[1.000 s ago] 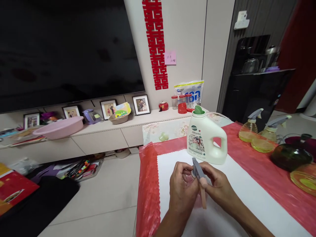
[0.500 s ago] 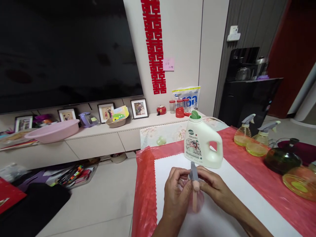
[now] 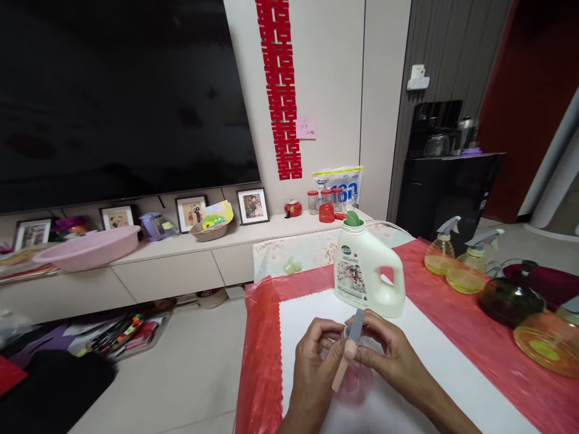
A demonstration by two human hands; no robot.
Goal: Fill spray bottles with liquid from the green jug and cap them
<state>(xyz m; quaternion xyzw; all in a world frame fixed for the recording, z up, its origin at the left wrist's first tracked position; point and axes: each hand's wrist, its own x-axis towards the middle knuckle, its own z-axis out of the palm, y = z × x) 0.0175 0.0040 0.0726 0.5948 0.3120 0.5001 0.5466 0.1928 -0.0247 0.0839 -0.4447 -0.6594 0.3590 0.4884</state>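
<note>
A spray bottle with a clear pink body stands on the white sheet in front of me. Its grey and peach spray head sits at the neck, the peach trigger slanting toward the lower left. My left hand is closed around the neck and spray head from the left. From the other side, my right hand pinches the spray head. Fingers hide the neck and most of the joint. Just beyond my hands is a pale green jug with a green cap or scoop in its mouth.
Several yellow and dark spray bottles stand on the red cover at right, including a clear yellow one. A small greenish cup lies behind the red cover. A cabinet holding frames and a pink basin runs along the wall.
The spray head has turned between my hands: its trigger, which pointed straight toward me, now slants to the lower left. The view has shifted slightly. Both hands keep their hold.
</note>
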